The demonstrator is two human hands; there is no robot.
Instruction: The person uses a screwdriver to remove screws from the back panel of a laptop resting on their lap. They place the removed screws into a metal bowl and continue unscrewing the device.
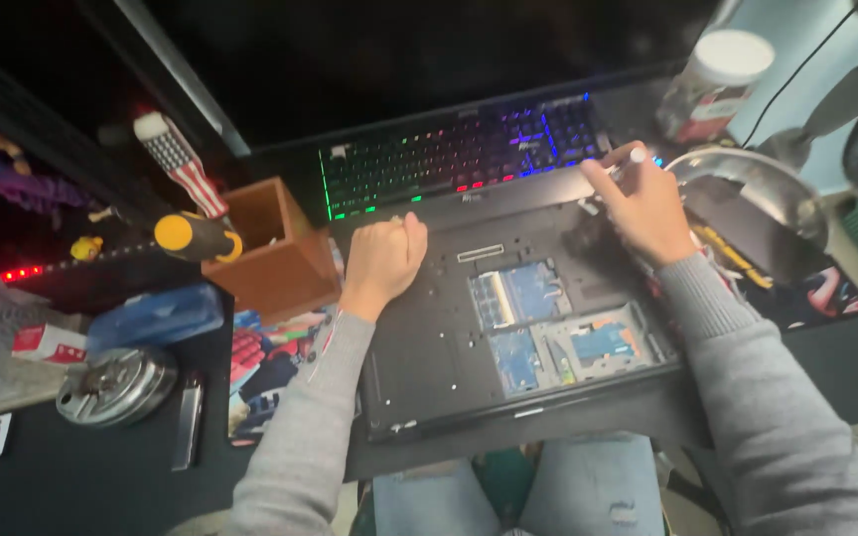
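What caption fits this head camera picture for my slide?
Left hand rests as a fist on an opened laptop while right hand holds a small tool near the glowing keyboard.

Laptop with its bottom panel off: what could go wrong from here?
1. The laptop overhangs the desk edge above the lap; the left hand, a fist, presses on it, so it might tip.
2. The open bays expose blue boards; the tool in the right hand might slip onto them.
3. The metal bowl sits close by and could be knocked.
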